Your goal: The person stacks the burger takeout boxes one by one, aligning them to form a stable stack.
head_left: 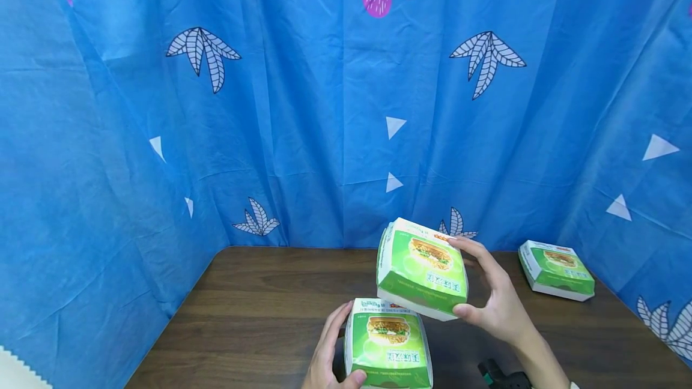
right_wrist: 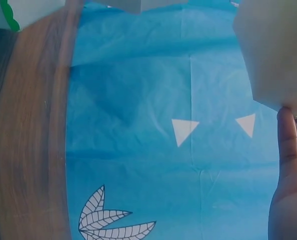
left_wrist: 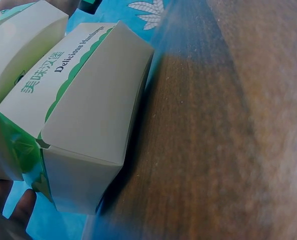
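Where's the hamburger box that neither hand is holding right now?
In the head view, that hamburger box sits in the far right corner of the brown wooden table, near the blue curtain, right of the right hand.

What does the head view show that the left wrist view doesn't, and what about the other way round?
Only the head view shows the third box at the right and the burger picture on top of the lower box.

Only the left wrist view shows the legible "Delicious" lettering on the lower box's side.

Both show the left hand, the lower box, at least part of the raised box, the wooden table and the blue curtain.
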Demonstrator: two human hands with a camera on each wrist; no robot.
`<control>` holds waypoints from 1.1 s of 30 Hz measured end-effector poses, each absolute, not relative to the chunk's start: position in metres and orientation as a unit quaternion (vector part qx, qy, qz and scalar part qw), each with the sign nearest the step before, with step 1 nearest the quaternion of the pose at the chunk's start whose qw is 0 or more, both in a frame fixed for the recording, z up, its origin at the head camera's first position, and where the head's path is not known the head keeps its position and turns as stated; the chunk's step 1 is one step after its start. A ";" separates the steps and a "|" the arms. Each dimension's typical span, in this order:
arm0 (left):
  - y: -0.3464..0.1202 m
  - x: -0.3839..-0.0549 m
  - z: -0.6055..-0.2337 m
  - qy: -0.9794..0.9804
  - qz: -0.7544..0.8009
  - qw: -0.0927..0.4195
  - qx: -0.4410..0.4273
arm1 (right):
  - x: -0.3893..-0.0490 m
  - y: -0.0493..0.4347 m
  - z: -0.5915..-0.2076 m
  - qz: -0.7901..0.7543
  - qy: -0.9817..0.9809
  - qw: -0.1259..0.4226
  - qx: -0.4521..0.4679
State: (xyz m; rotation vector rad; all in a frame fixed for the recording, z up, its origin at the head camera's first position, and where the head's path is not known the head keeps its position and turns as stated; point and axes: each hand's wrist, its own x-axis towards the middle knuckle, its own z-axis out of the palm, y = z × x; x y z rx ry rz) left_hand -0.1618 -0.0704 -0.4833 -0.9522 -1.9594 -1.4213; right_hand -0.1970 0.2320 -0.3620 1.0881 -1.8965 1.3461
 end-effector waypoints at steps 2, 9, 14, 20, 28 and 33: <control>-0.071 -0.162 -0.483 -0.725 -0.522 0.274 -0.355 | -0.197 0.229 -0.363 0.502 -0.708 0.276 0.414; -0.071 -0.160 -0.481 -0.728 -0.532 0.260 -0.346 | -0.196 0.220 -0.364 0.492 -0.700 0.270 0.442; -0.071 -0.157 -0.478 -0.735 -0.545 0.231 -0.331 | -0.193 0.214 -0.364 0.483 -0.702 0.265 0.452; -0.071 -0.155 -0.478 -0.740 -0.549 0.220 -0.321 | -0.191 0.208 -0.365 0.474 -0.702 0.248 0.469; -0.070 -0.157 -0.480 -0.734 -0.544 0.236 -0.330 | -0.188 0.205 -0.367 0.462 -0.718 0.214 0.474; -0.070 -0.158 -0.479 -0.728 -0.539 0.252 -0.340 | -0.186 0.205 -0.368 0.449 -0.736 0.186 0.471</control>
